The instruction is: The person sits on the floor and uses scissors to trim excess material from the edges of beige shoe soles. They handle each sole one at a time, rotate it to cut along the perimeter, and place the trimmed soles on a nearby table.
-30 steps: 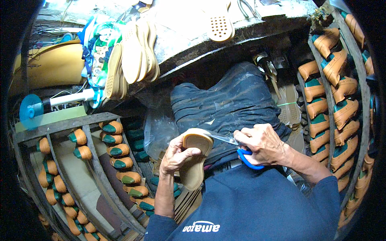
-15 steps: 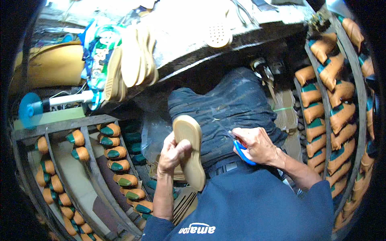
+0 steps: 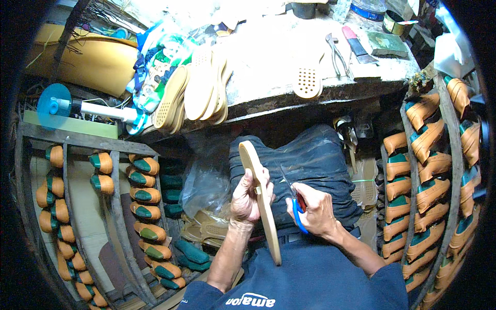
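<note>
My left hand [image 3: 245, 200] grips a beige shoe sole [image 3: 267, 219] round its middle. The sole is turned nearly edge-on, its long side slanting from above my lap down to my shirt front. To its right, my right hand [image 3: 316, 211] is closed around a pair of scissors with blue handles [image 3: 298, 216]. Their thin blades [image 3: 284, 176] point away from me, toward the far side of my lap, and a gap separates them from the sole. Whether the blades are parted is hard to make out.
Ahead stands a workbench [image 3: 258, 82] with stacked soles [image 3: 204, 93], a perforated sole [image 3: 308, 82], pliers [image 3: 337, 54] and a red-handled knife [image 3: 357, 44]. Wooden racks of orange shoe uppers on green lasts flank me, left [image 3: 145, 195] and right [image 3: 433, 165]. A blue-bladed fan [image 3: 54, 107] sits left.
The sole has turned from showing its broad face to nearly edge-on. The scissor blades now show clearly, pointing away from me. My view has tilted up, showing more of the bench.
</note>
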`<state>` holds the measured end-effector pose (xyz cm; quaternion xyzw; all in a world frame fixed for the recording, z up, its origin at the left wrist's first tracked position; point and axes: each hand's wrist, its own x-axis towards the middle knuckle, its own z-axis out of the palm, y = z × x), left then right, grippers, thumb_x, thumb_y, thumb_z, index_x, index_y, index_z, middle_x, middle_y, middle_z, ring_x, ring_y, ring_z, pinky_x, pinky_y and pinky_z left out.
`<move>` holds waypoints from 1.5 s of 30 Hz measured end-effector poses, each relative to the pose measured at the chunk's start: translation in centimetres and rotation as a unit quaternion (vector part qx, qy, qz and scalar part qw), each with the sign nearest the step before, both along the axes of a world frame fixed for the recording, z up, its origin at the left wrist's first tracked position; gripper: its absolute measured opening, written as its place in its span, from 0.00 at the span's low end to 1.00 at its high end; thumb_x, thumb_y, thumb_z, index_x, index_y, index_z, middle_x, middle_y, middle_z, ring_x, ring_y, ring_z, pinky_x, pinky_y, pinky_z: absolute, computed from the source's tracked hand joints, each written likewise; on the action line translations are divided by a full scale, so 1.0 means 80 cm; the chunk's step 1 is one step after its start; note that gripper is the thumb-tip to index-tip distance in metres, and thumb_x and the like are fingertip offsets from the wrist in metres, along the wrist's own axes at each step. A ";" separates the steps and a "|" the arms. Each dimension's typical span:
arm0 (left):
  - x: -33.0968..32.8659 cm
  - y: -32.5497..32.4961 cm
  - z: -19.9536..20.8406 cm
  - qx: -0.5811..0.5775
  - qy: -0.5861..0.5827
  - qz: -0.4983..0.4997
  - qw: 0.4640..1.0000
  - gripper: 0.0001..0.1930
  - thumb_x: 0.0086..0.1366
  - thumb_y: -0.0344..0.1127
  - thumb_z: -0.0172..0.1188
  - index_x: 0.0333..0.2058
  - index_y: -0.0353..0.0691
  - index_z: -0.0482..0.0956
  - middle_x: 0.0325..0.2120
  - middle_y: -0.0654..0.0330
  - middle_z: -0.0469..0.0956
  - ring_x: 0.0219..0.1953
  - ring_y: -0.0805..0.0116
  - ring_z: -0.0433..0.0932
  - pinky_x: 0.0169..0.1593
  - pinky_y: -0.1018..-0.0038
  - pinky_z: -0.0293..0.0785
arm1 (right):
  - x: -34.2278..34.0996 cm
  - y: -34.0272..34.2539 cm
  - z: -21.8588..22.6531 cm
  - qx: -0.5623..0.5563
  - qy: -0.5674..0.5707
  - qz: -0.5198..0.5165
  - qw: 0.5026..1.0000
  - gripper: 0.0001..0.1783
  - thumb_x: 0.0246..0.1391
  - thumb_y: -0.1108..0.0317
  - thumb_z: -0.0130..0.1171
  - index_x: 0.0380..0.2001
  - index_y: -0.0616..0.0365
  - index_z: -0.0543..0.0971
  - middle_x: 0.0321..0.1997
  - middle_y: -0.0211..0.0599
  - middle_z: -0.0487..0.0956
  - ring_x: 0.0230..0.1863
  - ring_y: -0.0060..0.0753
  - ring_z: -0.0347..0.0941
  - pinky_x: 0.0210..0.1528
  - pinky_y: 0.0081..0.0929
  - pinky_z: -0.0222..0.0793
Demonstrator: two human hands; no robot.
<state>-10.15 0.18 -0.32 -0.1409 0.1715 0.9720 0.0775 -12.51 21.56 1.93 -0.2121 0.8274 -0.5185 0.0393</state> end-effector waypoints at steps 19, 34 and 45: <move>-0.076 -0.038 0.097 -0.445 0.020 -0.049 0.894 0.19 0.75 0.32 0.69 0.60 0.35 0.76 0.48 0.61 0.85 0.47 0.73 0.85 0.56 0.69 0.83 | -0.039 0.102 -0.151 -0.231 -0.280 -0.174 0.916 0.10 0.66 0.70 0.57 0.38 0.66 0.83 0.20 0.31 0.77 0.16 0.22 0.73 0.18 0.25 0.68; -0.328 -0.064 0.086 -0.896 0.241 0.074 0.366 0.22 0.69 0.32 0.67 0.61 0.41 0.85 0.52 0.41 0.87 0.52 0.46 0.87 0.57 0.55 0.83 | -0.020 0.096 -0.146 -0.216 -0.216 -0.138 0.942 0.09 0.71 0.70 0.57 0.42 0.64 0.81 0.22 0.31 0.79 0.18 0.22 0.76 0.21 0.25 0.72; -0.032 -0.012 -0.100 -0.962 0.106 -0.176 0.180 0.27 0.77 0.49 0.61 0.69 0.46 0.79 0.69 0.52 0.78 0.75 0.48 0.70 0.83 0.35 0.40 | -0.023 0.083 -0.131 -0.154 -0.185 -0.137 0.961 0.10 0.71 0.69 0.54 0.39 0.65 0.81 0.20 0.32 0.78 0.16 0.23 0.75 0.20 0.25 0.71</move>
